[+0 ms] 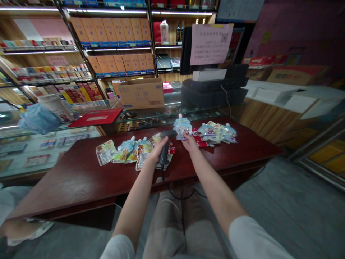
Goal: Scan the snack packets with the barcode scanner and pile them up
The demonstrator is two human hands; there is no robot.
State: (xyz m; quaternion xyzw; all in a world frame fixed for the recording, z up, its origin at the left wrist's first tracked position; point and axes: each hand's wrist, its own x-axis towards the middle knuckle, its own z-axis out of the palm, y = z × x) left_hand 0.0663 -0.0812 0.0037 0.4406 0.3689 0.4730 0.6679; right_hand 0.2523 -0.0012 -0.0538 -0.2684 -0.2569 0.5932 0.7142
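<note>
My left hand (159,148) is wrapped round the handle of a black corded barcode scanner (164,151), its head turned to the right. In my right hand (190,142) is a pale blue spouted pouch (182,126), held upright by its lower edge just in front of the scanner. Under and left of the scanner lie several flat snack packets (106,152) and more blue spouted pouches (126,146). Right of my right hand sits a heap of similar pouches (215,132), with a red packet (201,140) partly beneath it.
The dark red wooden table (81,176) carries all of this. Behind it stand a glass counter with a cardboard box (141,94), a red folder (97,117) and a monitor (185,50) bearing a paper notice. The scanner's cable (178,198) hangs over the front edge. Another person's leg (21,230) shows at lower left.
</note>
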